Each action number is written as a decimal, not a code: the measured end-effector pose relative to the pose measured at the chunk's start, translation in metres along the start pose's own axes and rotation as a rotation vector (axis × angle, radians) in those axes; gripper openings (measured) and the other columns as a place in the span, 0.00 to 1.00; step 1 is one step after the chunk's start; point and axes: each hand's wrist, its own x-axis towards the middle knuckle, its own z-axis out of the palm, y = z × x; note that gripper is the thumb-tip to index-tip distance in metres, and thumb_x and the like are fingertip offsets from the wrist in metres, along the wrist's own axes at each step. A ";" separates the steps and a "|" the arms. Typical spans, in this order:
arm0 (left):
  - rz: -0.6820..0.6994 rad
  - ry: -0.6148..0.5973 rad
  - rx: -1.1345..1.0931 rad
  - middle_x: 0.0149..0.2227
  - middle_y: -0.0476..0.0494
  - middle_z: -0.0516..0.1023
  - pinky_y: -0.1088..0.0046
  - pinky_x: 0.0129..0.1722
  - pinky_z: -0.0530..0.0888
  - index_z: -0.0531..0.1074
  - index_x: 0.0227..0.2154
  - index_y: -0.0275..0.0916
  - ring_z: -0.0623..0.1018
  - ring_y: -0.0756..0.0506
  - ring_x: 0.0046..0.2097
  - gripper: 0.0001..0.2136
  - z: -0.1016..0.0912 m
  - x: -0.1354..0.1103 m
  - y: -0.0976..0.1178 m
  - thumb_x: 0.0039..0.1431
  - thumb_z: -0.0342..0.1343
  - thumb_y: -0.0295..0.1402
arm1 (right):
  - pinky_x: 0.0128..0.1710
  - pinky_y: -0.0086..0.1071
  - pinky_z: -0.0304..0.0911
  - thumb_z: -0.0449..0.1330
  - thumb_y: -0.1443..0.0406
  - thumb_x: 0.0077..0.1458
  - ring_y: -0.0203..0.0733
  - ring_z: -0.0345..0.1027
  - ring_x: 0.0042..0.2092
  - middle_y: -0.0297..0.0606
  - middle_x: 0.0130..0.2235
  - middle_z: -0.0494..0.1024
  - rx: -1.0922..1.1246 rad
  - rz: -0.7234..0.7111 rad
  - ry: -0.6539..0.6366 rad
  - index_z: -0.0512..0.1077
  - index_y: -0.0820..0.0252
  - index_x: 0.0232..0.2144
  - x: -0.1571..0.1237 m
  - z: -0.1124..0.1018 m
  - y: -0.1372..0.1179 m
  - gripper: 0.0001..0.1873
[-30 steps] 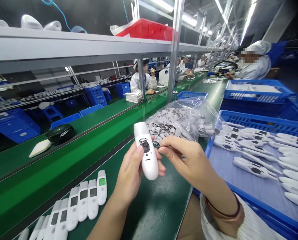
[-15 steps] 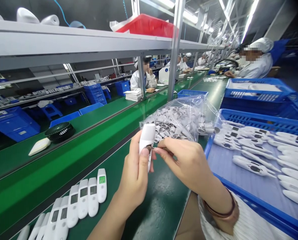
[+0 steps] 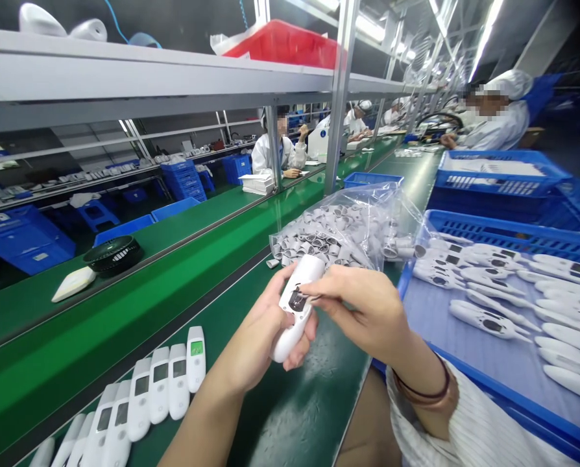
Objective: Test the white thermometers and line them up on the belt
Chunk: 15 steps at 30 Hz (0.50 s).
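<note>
My left hand [image 3: 265, 331] is wrapped round a white handheld thermometer [image 3: 310, 267], its dark open compartment facing up. At that opening, my right hand [image 3: 368, 301] pinches something thin and small between thumb and fingertips; its kind is not clear. To the left, several white thermometers [image 3: 159, 383] lie in a slanting row on the green bench [image 3: 300, 408]. The nearest one to my hands has a lit green screen [image 3: 196, 348]. Just beyond my hands, a clear plastic bag [image 3: 392, 201] holds many grey-white caps [image 3: 326, 240].
On the right stands a blue tray [image 3: 494, 376] with several white thermometer housings, and another blue basket [image 3: 504, 188] behind it. A green conveyor belt [image 3: 139, 292] runs on the left, with a black basket [image 3: 112, 256] beyond. Overhead shelf [image 3: 148, 71] carries a red bin [image 3: 285, 45]. Co-workers sit farther off.
The thermometer has been lowered and turned from upright to tilted, so its open compartment now faces me. My right hand has moved along with it, fingertips over the opening.
</note>
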 end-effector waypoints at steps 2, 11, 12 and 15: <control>0.017 0.039 0.011 0.30 0.51 0.74 0.79 0.23 0.68 0.48 0.68 0.44 0.68 0.53 0.21 0.35 0.002 -0.002 0.000 0.57 0.46 0.23 | 0.21 0.24 0.60 0.61 0.70 0.64 0.29 0.66 0.23 0.32 0.28 0.77 0.062 0.113 0.126 0.75 0.59 0.37 -0.004 0.000 -0.003 0.04; 0.163 0.284 0.197 0.27 0.53 0.69 0.76 0.28 0.70 0.48 0.71 0.51 0.67 0.51 0.26 0.34 0.016 -0.008 -0.008 0.64 0.48 0.26 | 0.27 0.27 0.69 0.61 0.71 0.64 0.36 0.77 0.31 0.36 0.30 0.81 -0.168 -0.065 0.100 0.75 0.60 0.40 -0.015 0.011 -0.016 0.04; 0.177 0.322 0.236 0.31 0.51 0.72 0.76 0.28 0.70 0.50 0.71 0.53 0.68 0.50 0.27 0.34 0.018 -0.008 -0.010 0.64 0.49 0.26 | 0.26 0.28 0.67 0.60 0.71 0.64 0.36 0.75 0.29 0.36 0.29 0.81 -0.182 -0.074 0.081 0.75 0.61 0.40 -0.016 0.014 -0.016 0.04; 0.227 0.380 0.345 0.43 0.46 0.76 0.74 0.30 0.71 0.53 0.70 0.55 0.69 0.50 0.29 0.33 0.019 -0.007 -0.019 0.65 0.50 0.27 | 0.24 0.28 0.65 0.61 0.70 0.64 0.34 0.71 0.27 0.34 0.29 0.77 -0.042 0.076 0.093 0.73 0.59 0.38 -0.017 0.021 -0.015 0.02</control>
